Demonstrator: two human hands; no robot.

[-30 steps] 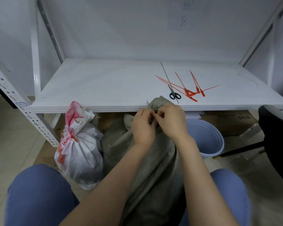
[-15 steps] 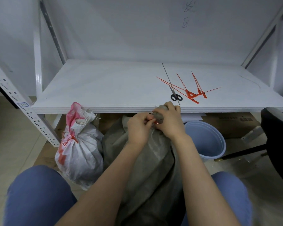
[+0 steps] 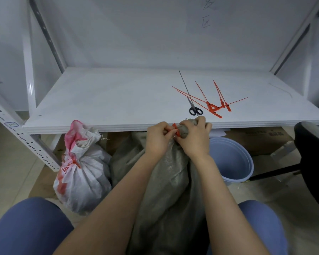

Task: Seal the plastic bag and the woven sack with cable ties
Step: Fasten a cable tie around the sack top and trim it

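A grey woven sack (image 3: 169,190) stands between my knees, its mouth gathered into a neck just below the shelf edge. My right hand (image 3: 195,138) grips that bunched neck. My left hand (image 3: 157,138) pinches a red cable tie (image 3: 176,130) that sits against the neck; how far it goes round is hidden by my fingers. To the left stands a white plastic bag (image 3: 81,173) with red print, its neck cinched by a red tie (image 3: 73,161).
On the white shelf (image 3: 109,100) lie several spare red cable ties (image 3: 214,105) and black-handled scissors (image 3: 195,110). A blue bucket (image 3: 232,162) stands right of the sack, a black chair (image 3: 313,159) further right. A shelf upright (image 3: 13,129) stands at left.
Both hands have lifted slightly with the sack's neck toward the shelf edge. A red cable tie now shows between my fingers; it was not visible before.
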